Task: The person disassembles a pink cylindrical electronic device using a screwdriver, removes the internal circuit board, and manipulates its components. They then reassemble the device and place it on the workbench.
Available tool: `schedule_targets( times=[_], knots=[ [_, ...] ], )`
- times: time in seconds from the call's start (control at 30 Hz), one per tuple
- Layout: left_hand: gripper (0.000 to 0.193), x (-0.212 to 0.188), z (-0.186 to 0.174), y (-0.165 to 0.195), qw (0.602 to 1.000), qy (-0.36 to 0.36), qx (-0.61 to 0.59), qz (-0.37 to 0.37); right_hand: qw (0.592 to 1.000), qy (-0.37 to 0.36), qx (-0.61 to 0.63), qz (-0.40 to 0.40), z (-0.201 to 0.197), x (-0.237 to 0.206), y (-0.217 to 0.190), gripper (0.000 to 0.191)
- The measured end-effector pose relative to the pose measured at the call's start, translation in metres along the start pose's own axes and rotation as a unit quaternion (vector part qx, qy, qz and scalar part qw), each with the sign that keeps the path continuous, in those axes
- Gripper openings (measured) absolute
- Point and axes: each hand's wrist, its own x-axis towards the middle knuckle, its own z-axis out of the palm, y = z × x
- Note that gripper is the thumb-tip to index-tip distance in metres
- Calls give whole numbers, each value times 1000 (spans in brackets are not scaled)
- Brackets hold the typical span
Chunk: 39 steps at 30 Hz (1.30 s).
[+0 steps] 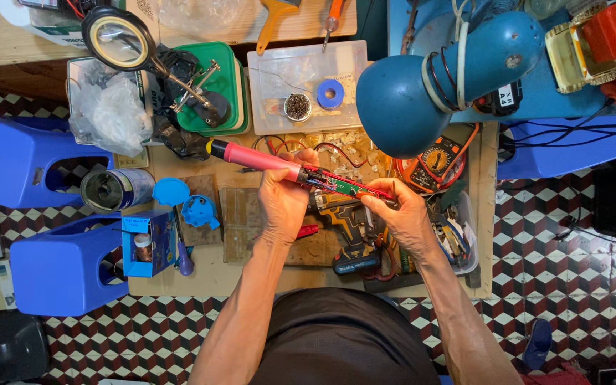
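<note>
A long pink rod-shaped device (258, 157) with a black and yellow tip lies across both my hands above the workbench. Its right half is open, showing a narrow green circuit board (344, 187) in a red frame. My left hand (283, 199) grips the pink body near its middle. My right hand (402, 217) pinches the right end of the board. Under my hands lies a yellow and black cordless drill (347, 232).
A blue desk lamp (429, 82) hangs over the bench's right side, with a yellow multimeter (440, 157) below it. A magnifier stand (130, 43), a green box (215, 89), a clear tray (301, 75), a metal can (112, 189) and blue stools (16, 160) surround the bench.
</note>
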Motion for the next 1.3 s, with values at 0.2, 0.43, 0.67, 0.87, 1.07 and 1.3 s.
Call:
schedule_targets(
  times=[0.2,0.43,0.67,0.87,1.07,1.3],
  knots=[
    [20,2,2,4,999,19,18,-22,999,20,-27,-10,3,4,0,28],
    [21,3,-4,3,999,25,13,-24,998,26,-53,-18,8,8,2,29],
    [29,3,-3,2,992,94,87,-9,988,-12,147,43,1,12,4,25],
    [33,4,-3,3,993,95,69,-15,991,-12,122,53,-4,17,0,27],
    [34,0,-5,4,995,77,63,-11,992,-11,121,44,-2,16,1,27],
    [34,-3,-4,3,994,89,70,-11,992,-13,121,37,-2,16,5,27]
  ],
)
